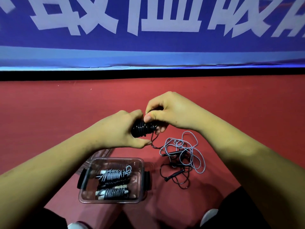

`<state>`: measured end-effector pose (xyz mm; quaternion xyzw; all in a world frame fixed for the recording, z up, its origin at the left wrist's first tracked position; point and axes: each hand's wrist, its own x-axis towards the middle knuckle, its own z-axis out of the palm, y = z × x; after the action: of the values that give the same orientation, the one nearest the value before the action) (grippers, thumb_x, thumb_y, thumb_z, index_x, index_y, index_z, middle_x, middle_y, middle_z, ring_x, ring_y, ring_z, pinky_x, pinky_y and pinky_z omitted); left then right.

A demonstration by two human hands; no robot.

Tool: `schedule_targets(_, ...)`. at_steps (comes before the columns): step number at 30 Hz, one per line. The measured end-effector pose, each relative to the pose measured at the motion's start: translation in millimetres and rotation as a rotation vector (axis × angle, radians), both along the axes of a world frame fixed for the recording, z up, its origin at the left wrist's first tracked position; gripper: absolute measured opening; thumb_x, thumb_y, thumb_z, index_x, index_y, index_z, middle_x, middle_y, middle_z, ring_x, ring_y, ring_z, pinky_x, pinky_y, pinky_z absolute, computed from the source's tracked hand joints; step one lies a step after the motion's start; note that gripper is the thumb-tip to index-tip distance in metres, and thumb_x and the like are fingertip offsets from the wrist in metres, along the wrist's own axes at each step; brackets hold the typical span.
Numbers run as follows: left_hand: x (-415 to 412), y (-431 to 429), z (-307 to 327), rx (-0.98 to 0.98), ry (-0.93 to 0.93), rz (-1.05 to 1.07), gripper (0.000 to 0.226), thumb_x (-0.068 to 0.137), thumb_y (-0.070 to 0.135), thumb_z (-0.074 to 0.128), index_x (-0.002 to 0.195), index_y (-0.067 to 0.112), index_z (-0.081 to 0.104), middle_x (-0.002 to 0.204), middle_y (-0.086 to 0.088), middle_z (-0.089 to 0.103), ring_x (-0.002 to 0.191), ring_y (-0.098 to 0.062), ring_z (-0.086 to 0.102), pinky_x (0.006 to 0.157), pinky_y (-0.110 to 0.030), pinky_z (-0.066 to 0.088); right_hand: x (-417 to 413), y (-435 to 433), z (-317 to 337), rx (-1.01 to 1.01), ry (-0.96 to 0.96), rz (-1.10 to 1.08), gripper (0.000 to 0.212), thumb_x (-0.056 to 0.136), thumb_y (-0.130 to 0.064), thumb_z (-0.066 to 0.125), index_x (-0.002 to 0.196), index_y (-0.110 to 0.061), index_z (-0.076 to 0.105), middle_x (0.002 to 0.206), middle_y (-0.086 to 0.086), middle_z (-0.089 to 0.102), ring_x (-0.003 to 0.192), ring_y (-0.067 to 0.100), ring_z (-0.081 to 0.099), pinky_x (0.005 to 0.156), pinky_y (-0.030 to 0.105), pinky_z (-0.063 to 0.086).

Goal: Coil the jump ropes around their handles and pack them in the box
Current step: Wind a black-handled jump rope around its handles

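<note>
On a red floor (49,113) below a blue banner (148,47), the left hand (115,129) grips a black rope bundle (142,129) while the right hand (166,111) pinches its last turns. Winding looks nearly finished; next, probably tucking the tail and packing it in the clear box (140,182), where coiled ropes (113,176) already lie. A tangled grey rope (193,156) and black rope (175,177) wait just beside the box.

We count two hands, a left hand (118,128) and a right hand (171,109), with one black coiled rope (143,129) held between them. There is one clear box (85,177), and in it we make out three coiled ropes: two grey, an upper grey bundle (113,175) and a lower grey bundle (113,193), and one black bundle (113,183) between. On the floor (49,113) lies one tangled heap (186,146) of grey and black cord; how many ropes it holds we cannot tell.
</note>
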<state>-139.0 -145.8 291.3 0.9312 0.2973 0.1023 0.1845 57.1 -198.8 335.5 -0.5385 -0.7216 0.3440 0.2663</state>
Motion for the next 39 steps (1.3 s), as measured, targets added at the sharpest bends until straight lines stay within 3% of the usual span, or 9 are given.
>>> schedule_targets(6,0.6,6.1,6.1,-0.026,-0.119,0.037,0.053,0.078,0.033,0.079,0.096,0.02,0.03,0.067,0.004,0.053,0.057,-0.016,0.051,0.048,-0.023,0.033,0.0,1.5,-0.1,0.003,0.174,-0.066,0.013,0.091,-0.014,0.066,0.081,-0.007,0.064,0.066,0.018,0.064,0.051,0.028,0.068,0.048,0.031,0.053)
schedule_targets(11,-2.0,14.7,7.4,0.15,-0.219,-0.089,0.052,0.077,0.055,0.074,0.11,0.015,0.065,0.081,0.007,0.055,0.073,-0.01,0.053,0.066,-0.028,0.045,-2.6,1.0,-2.7,0.01,0.248,-0.099,0.021,0.094,-0.02,0.064,0.082,-0.003,0.062,0.058,0.015,0.062,0.041,0.023,0.06,0.045,0.026,0.046)
schedule_targets(15,-5.9,8.1,15.1,0.104,-0.35,-0.061,0.048,0.083,0.052,0.07,0.115,0.016,0.067,0.089,0.008,0.064,0.08,-0.007,0.059,0.073,-0.024,0.048,-5.3,5.8,-0.7,0.036,0.355,-0.185,0.024,0.095,-0.024,0.062,0.076,-0.009,0.062,0.049,0.006,0.056,0.035,0.019,0.049,0.04,0.022,0.039)
schedule_targets(19,-5.0,-2.4,17.8,-0.154,-0.499,0.015,0.044,0.08,0.041,0.068,0.114,0.019,0.051,0.091,-0.007,0.069,0.076,-0.028,0.062,0.07,-0.04,0.052,-12.7,8.9,-4.1,0.015,0.451,-0.256,0.032,0.096,-0.029,0.059,0.07,-0.013,0.057,0.042,-0.004,0.039,0.033,0.014,0.029,0.041,0.022,0.026)
schedule_targets(22,-4.4,-8.9,21.0,-0.378,-0.632,0.009,0.05,0.083,0.032,0.071,0.123,0.029,0.042,0.086,-0.023,0.063,0.059,-0.03,0.05,0.056,-0.028,0.044,-18.7,9.5,-5.8,-0.059,0.547,-0.265,0.035,0.098,-0.029,0.057,0.069,-0.012,0.049,0.04,-0.004,0.034,0.033,0.013,0.024,0.043,0.022,0.022)
schedule_targets(24,-1.5,-13.5,21.7,-0.448,-0.681,0.006,0.051,0.087,0.027,0.07,0.132,0.035,0.046,0.084,-0.021,0.062,0.056,-0.025,0.05,0.051,-0.026,0.042,-18.5,9.4,-5.9,-0.127,0.605,-0.288,0.029,0.099,-0.023,0.055,0.074,-0.011,0.045,0.04,-0.003,0.033,0.033,0.011,0.023,0.043,0.021,0.021)
schedule_targets(29,10.8,-20.8,19.5,-0.648,-0.817,0.108,0.035,0.092,0.027,0.059,0.126,0.036,0.058,0.081,-0.011,0.062,0.057,-0.026,0.049,0.048,-0.028,0.032,-13.8,10.3,-9.4,-0.115,0.652,-0.366,0.025,0.097,-0.018,0.058,0.083,-0.014,0.038,0.041,-0.003,0.037,0.034,0.014,0.032,0.045,0.025,0.028)
schedule_targets(34,17.4,-22.5,24.9,-0.761,-0.934,0.193,0.027,0.096,0.031,0.058,0.122,0.026,0.057,0.08,-0.015,0.062,0.055,-0.024,0.051,0.05,-0.029,0.035,-10.1,6.1,-8.4,0.033,0.674,-0.399,0.011,0.093,-0.008,0.062,0.089,-0.008,0.052,0.061,0.008,0.051,0.046,0.019,0.053,0.042,0.025,0.042)
schedule_targets(39,10.3,-16.0,33.8,-0.917,-1.03,0.225,0.026,0.095,0.032,0.051,0.118,0.022,0.059,0.078,-0.016,0.057,0.054,-0.023,0.049,0.049,-0.026,0.039,-0.3,1.8,-1.5,0.027,0.759,-0.204,0.011,0.094,0.006,0.052,0.097,0.0,0.061,0.069,0.015,0.058,0.057,0.024,0.063,0.051,0.026,0.05)
